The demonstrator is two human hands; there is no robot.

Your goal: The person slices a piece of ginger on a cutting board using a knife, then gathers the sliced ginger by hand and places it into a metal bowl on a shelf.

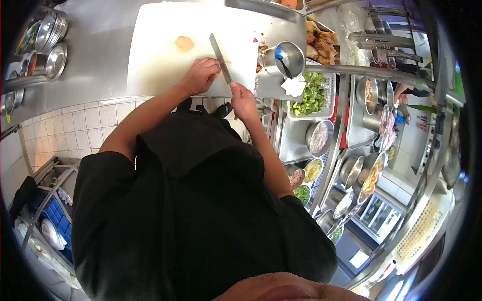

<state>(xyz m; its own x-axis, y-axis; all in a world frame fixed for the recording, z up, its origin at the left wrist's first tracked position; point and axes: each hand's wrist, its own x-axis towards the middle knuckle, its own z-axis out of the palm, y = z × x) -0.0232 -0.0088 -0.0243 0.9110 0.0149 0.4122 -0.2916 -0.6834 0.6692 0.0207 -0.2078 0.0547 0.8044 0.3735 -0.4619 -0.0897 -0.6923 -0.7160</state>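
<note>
My right hand (243, 102) grips the handle of a long kitchen knife (220, 55), whose blade points away from me over a white cutting board (155, 25). Beside the blade, on its left, my left hand (202, 75) is closed, fingers curled down against the board. Something pale shows around its fingertips and next to the blade, but it is too covered to name. Farther up the board lies a pale, roundish peeled piece (184, 43), perhaps a potato, touched by neither hand.
Right of the board stand a metal pot (291, 57) with a blue-and-black utensil and a basket of chopped green vegetables (310, 94). Bowls of ingredients (318, 138) fill the racks farther right. Metal bowls (56, 61) sit at the far left. A metal rail (381, 72) crosses the right side.
</note>
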